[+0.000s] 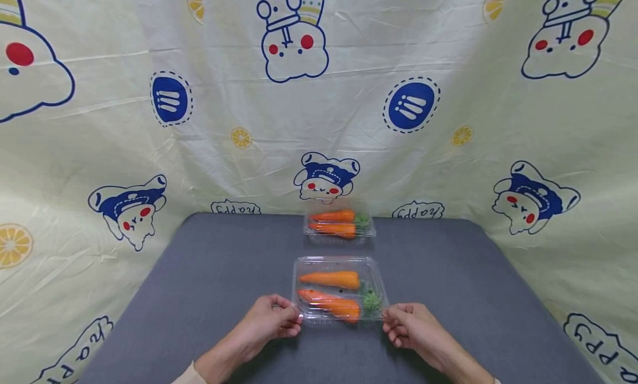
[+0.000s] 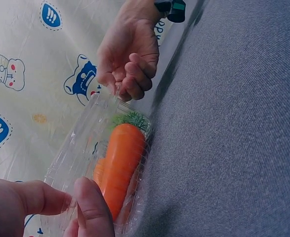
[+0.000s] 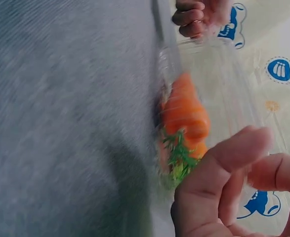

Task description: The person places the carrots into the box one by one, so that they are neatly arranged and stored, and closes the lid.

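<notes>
A clear plastic clamshell box sits near the middle of the grey table. Inside it are an upper carrot, a lower carrot and a green leafy sprig at the right end. My left hand pinches the near left corner of the box's lid between thumb and forefinger. At the near right corner, my right hand pinches the lid's edge the same way. The left wrist view shows the transparent lid over the large carrot.
Farther back, close to the table's far edge, stands another clear box with two carrots and green leaves. The grey tabletop runs back to a printed cloth backdrop that also surrounds both sides.
</notes>
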A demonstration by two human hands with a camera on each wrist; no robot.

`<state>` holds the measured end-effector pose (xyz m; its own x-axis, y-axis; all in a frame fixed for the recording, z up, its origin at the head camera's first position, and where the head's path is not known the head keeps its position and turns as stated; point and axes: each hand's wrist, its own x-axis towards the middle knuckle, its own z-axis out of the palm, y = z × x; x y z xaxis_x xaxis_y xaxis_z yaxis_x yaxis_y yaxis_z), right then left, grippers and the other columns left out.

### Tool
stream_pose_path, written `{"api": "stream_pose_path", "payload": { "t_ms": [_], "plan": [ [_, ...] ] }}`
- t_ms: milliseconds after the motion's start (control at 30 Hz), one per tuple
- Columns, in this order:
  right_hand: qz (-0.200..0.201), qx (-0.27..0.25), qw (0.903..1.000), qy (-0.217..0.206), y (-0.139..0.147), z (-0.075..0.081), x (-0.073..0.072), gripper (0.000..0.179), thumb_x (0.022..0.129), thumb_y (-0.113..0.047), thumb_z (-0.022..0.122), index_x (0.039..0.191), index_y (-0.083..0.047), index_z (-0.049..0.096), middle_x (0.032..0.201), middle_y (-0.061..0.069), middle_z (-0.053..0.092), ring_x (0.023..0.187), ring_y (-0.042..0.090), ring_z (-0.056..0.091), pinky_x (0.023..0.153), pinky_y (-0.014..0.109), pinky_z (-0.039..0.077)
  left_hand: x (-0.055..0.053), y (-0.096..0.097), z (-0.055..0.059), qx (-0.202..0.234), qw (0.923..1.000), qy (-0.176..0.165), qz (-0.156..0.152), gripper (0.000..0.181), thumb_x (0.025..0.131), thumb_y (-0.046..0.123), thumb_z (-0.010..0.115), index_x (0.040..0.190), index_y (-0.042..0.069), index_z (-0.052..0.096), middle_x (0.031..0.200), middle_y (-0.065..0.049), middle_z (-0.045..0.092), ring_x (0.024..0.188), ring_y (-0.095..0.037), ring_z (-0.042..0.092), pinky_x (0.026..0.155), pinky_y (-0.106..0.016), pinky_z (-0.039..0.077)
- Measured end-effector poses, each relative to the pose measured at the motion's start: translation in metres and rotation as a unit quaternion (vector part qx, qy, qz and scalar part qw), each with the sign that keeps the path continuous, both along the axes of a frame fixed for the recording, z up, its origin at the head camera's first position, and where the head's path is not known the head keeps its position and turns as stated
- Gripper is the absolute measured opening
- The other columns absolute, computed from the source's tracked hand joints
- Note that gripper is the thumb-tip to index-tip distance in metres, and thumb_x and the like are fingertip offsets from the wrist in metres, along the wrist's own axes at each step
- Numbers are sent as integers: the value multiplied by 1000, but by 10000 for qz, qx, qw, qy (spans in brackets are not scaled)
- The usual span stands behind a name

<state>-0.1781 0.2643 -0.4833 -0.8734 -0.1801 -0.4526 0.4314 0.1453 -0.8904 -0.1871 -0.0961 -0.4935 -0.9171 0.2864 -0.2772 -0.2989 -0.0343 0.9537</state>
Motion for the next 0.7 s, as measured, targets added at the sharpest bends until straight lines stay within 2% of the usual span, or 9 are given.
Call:
{"api": "stream_pose_path", "payload": {
  "t_ms": [267, 500, 600, 700],
  "plan": [
    [-6, -5, 9998, 206, -1, 2, 0, 17, 112, -12, 59, 98, -11, 69, 87, 0, 72, 74, 10, 59, 68, 25, 54, 3, 2, 1, 140, 9999, 57, -61, 20, 106, 0, 71, 120, -3, 55, 95, -10, 81, 74, -10, 74, 73, -23, 68],
    [3, 73, 10000, 15, 1, 2, 0, 26, 120, -23, 56, 109, -8, 73, 85, -1, 72, 71, 9, 62, 67, 27, 57, 0, 4, 1, 21, 9998, 182, 55, 19, 108, -1, 71, 119, -4, 56, 93, -9, 80, 73, -10, 73, 71, -23, 67],
    [-9, 327, 9995, 29, 1, 1, 1, 34, 123, -32, 56, 114, -5, 74, 85, 0, 72, 71, 10, 64, 68, 28, 59, -2, 4, 1, -56, 9996, 255, 122, 19, 107, -1, 72, 118, -5, 57, 92, -9, 80, 72, -10, 73, 70, -23, 67],
    [-137, 823, 9962, 233, -1, -1, 0, 42, 123, -39, 59, 113, -3, 76, 85, 2, 72, 70, 12, 65, 66, 30, 60, -5, -1, 1, -129, 9994, 292, 146, 20, 107, 1, 72, 120, -7, 59, 93, -10, 80, 72, -10, 73, 70, -24, 67]
  ]
}}
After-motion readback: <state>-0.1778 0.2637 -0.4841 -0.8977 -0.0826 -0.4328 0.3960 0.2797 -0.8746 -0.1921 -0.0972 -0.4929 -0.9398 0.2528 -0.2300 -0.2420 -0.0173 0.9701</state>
